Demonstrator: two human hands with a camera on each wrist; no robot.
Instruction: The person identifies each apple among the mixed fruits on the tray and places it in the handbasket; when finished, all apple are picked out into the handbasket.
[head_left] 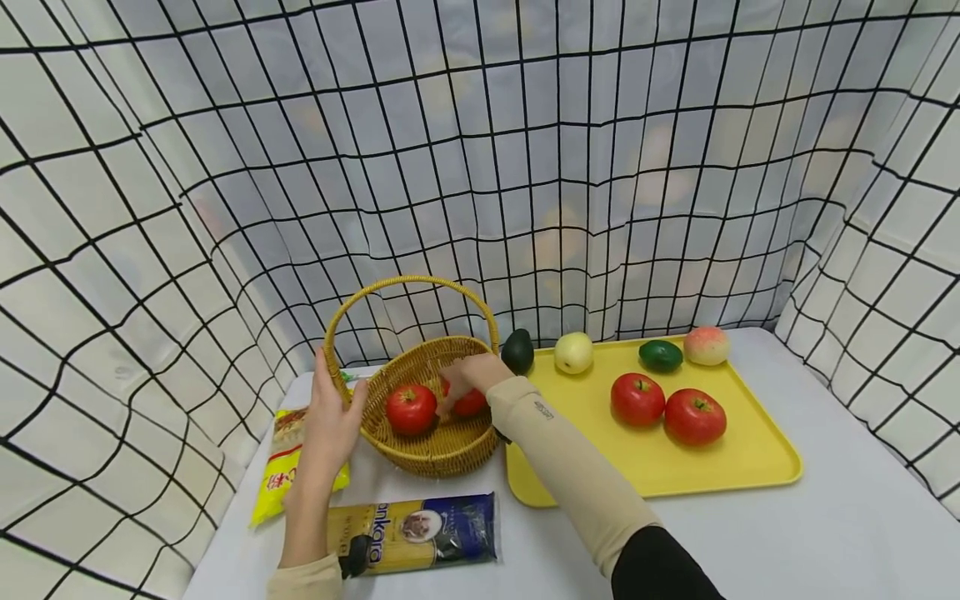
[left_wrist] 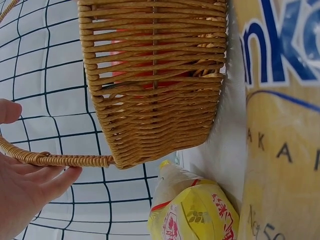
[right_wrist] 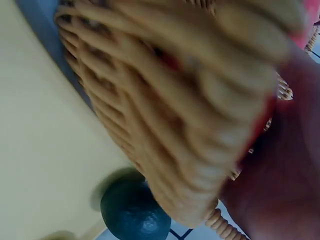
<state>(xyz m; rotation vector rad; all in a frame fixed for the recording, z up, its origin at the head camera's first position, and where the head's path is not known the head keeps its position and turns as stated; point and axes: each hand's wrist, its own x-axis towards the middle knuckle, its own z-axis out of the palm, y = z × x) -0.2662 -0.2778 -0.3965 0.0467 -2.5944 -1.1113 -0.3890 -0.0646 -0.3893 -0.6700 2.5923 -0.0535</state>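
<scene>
A wicker basket [head_left: 431, 458] with a tall arched handle [head_left: 408, 281] stands left of the middle. My left hand [head_left: 330, 421] is at the handle's left side; in the left wrist view its straight fingers [left_wrist: 55, 182] touch the handle, with the thumb apart. My right hand [head_left: 468, 379] reaches down inside the basket and holds a red apple [head_left: 471, 404], which it partly hides. Left of those fingers, another red apple [head_left: 411, 409] lies in the basket. The right wrist view shows the weave [right_wrist: 165, 120] close up and blurred.
A yellow tray [head_left: 585, 467] at right bears two red apples [head_left: 666, 410], a green fruit [head_left: 661, 356], a peach [head_left: 707, 345] and a pale round fruit [head_left: 573, 353]. An avocado [head_left: 517, 352] is beside the basket. A spaghetti pack [head_left: 420, 533] and yellow bag [head_left: 281, 467] lie nearer.
</scene>
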